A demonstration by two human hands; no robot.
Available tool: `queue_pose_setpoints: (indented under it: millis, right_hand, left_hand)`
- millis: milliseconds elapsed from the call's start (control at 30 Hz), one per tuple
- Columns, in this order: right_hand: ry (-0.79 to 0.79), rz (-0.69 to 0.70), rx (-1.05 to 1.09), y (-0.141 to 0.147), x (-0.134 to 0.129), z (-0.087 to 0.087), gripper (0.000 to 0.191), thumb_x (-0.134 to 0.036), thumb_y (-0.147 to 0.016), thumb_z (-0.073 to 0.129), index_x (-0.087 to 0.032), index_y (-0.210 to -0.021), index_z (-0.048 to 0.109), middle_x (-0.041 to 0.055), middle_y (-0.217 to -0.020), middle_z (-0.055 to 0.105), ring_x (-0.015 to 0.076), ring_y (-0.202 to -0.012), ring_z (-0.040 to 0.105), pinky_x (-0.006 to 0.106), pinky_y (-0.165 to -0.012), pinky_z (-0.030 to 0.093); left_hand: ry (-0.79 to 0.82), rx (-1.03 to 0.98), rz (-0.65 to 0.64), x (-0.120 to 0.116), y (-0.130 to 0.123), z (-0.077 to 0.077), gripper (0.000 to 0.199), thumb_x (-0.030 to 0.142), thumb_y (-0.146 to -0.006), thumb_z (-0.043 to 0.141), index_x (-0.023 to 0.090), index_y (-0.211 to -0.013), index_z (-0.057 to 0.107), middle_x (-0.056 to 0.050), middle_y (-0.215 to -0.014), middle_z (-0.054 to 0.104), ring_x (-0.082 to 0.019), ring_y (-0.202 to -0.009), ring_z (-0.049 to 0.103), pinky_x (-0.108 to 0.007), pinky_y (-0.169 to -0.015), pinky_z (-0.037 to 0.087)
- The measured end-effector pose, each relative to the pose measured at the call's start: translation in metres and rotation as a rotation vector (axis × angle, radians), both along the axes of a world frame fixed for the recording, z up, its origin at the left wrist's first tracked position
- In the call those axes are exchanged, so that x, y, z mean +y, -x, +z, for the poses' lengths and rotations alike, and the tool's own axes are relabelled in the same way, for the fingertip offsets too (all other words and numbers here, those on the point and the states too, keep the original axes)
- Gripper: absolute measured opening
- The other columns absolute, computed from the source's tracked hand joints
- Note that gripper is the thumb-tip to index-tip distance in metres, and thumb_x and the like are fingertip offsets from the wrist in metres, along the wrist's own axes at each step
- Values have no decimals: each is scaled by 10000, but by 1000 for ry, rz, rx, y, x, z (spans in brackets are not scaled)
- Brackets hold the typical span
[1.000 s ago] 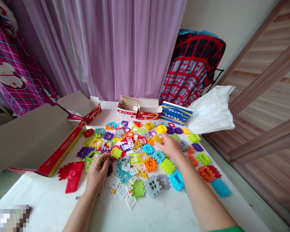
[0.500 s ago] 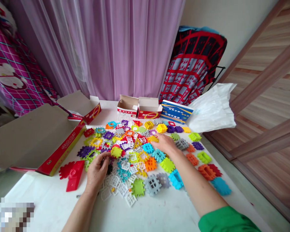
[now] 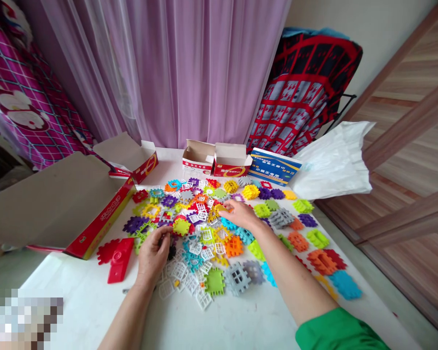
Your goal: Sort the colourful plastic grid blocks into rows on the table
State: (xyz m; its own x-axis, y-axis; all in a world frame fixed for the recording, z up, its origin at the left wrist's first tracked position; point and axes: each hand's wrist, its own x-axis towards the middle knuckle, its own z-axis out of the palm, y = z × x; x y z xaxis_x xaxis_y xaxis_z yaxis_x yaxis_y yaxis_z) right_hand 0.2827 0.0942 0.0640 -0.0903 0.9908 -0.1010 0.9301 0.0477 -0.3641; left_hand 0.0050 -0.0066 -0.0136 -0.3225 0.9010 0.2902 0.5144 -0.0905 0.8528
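Note:
My left hand (image 3: 154,253) rests at the left of a heap of plastic building tiles, its fingers curled in. Its index fingertip meets the edge of a yellow-green tile (image 3: 181,226); what the fingers hold, if anything, is hidden. Over the middle of the heap, my right hand (image 3: 240,215) reaches in with thumb and fingers closed around a yellow tile (image 3: 216,212), mostly covered by them. White window frames (image 3: 195,248) lie strewn between the hands. A blue tile (image 3: 229,223) sits just below the right hand, and an orange tile (image 3: 234,246) lies nearer.
Stacked tiles, such as a grey stack (image 3: 282,218) and an orange one (image 3: 321,262), stand at the right. A large open carton (image 3: 113,209) and a red piece (image 3: 121,261) are at the left. Small boxes (image 3: 232,167), a blue box (image 3: 273,166) and a white bag (image 3: 336,163) line the back.
My right hand has moved left over the heap, toward the white frames, with its fingers closed. My left hand stays by the yellow-green tile. The whole view has shifted slightly.

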Motion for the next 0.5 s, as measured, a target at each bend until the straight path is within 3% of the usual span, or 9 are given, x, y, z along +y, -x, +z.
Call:
queue_pose_setpoints:
  millis: [67, 167, 267, 400, 500]
  right_hand:
    - [-54, 21, 61, 2, 3, 3, 337, -432, -859, 575, -269, -1136, 678, 15, -1129, 725, 185, -991, 670, 264, -823, 485]
    - [-126, -44, -60, 1, 12, 8, 266, -301, -888, 506, -266, -1025, 731, 27, -1092, 736, 194, -1011, 666, 275, -830, 486]
    - [-8, -46, -246, 1, 22, 7, 230, -276, -848, 545, -265, -919, 764, 49, -1048, 747, 226, -1010, 673, 302, -808, 496]
    - [79, 12, -312, 8, 29, -2, 298, -404, -792, 640, -264, -1031, 751, 79, -1153, 713, 252, -1090, 646, 338, -876, 494]
    - [92, 28, -274, 12, 32, -7, 321, -376, -757, 676, -286, -1059, 738, 60, -1191, 698, 246, -1102, 640, 336, -896, 486]
  left_hand:
    - [1, 2, -1, 0, 0, 0, 326, 463, -819, 525, 223, -941, 707, -57, -905, 746, -201, -812, 680, -325, -790, 540]
    - [6, 3, 1, -1, 0, 1, 322, 461, -816, 522, 225, -931, 708, -56, -903, 745, -203, -815, 680, -330, -798, 537]
    - [15, 2, 3, -1, 0, 2, 325, 462, -813, 523, 225, -933, 709, -61, -913, 745, -207, -818, 682, -334, -795, 536]
    - [21, 3, 0, -1, 0, 2, 324, 457, -812, 518, 223, -934, 708, -64, -916, 746, -208, -825, 684, -328, -783, 539]
    - [20, 14, -6, -1, 0, 3, 317, 447, -815, 519, 224, -942, 705, -57, -903, 744, -204, -819, 684, -319, -773, 540]
